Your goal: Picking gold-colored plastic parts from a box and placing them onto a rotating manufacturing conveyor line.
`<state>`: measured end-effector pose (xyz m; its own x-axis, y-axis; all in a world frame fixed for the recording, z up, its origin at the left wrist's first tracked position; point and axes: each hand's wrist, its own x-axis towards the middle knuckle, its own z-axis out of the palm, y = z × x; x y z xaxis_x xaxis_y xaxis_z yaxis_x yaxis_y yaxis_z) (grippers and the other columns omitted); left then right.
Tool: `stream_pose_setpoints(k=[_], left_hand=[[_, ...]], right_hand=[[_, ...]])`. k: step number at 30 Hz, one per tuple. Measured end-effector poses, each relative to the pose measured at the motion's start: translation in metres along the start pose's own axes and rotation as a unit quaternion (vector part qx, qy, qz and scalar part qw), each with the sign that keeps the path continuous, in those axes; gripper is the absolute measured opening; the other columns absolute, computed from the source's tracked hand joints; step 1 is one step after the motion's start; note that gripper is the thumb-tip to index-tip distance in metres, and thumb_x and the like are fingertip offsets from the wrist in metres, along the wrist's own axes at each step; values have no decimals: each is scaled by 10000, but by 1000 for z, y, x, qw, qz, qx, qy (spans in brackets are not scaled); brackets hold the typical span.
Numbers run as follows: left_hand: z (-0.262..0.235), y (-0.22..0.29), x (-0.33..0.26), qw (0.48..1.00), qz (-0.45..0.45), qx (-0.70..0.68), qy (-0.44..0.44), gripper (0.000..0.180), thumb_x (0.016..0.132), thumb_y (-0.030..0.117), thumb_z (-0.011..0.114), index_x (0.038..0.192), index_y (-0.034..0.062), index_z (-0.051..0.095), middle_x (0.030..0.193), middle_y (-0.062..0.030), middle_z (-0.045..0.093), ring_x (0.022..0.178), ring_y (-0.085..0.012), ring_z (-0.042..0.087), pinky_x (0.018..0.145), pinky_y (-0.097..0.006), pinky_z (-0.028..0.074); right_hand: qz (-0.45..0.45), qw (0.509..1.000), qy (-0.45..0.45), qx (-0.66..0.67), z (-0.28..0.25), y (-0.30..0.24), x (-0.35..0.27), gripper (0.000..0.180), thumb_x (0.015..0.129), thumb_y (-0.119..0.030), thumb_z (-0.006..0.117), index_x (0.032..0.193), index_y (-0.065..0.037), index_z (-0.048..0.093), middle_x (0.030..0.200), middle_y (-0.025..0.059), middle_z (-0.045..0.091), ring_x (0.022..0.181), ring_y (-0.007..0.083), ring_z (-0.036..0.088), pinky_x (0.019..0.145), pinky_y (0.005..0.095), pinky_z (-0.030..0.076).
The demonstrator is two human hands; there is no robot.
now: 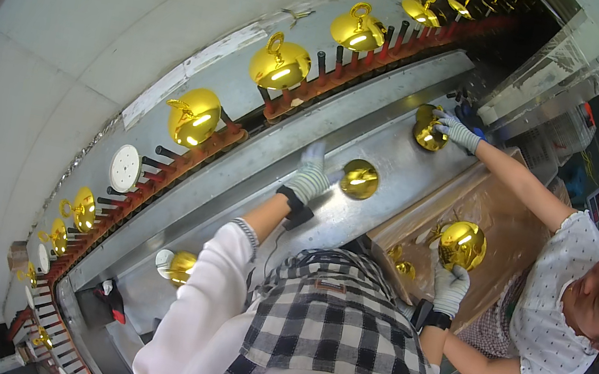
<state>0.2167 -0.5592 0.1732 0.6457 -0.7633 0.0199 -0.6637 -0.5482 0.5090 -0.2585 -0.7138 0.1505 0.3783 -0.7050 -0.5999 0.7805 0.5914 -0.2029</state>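
My left hand (307,178), in a striped glove with a black wristband, is over the metal table beside a shiny gold round piece (359,179). Its thumb is spread toward the piece and its fingertips are blurred by motion; it appears open and holds nothing I can see. On the right, my gloved right hand (450,288) is closed on the lower edge of a gold dome (462,245). That dome is above a large box lined with clear plastic (507,215). Another gold dome (181,268) lies by my left forearm, partly hidden.
A curved conveyor with dark-tipped red pegs (321,64) carries gold domes with ring tops (281,64) and a white perforated disc (125,168). At right a co-worker (568,298) reaches a gloved hand (457,131) to gold pieces (429,132) on the metal table (394,152).
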Motion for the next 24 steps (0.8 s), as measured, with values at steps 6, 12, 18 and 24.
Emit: stream_pose_setpoints(k=[6,12,18,24], left_hand=[[-193,44,78,943,73,39,321,899,796,490,825,1436,-38,479,1366,-283,563,1260,-477,536,1094,-520,430],[-274,-80,170,972,-212,-95,44,839,818,657,768,1378,47,634,1261,-221,709,1176,-296,682,992,-404,523],[-265,-92,142,977,-86,-156,120,734,964,455,700,1526,32,489,1379,-186,651,1231,-259,640,1048,-356,491],[-295,-111,92,979,-46,-135,143,710,1021,410,651,1570,35,402,1358,-152,629,1210,-257,608,1042,-357,483]], right_hand=[[4,1000,5,9,-14,-4,10,796,722,65,530,1509,-34,466,1567,183,483,1466,393,419,1245,601,294],[58,997,-40,-7,20,33,35,784,702,28,561,1482,-24,496,1496,177,549,1428,374,458,1243,555,322],[4,999,20,-32,76,51,2,300,725,10,551,1017,43,611,1011,187,695,1325,392,552,1219,668,300],[-88,955,-76,-272,72,23,-21,305,837,-121,668,1119,-6,691,1231,146,711,1138,323,646,1080,397,509]])
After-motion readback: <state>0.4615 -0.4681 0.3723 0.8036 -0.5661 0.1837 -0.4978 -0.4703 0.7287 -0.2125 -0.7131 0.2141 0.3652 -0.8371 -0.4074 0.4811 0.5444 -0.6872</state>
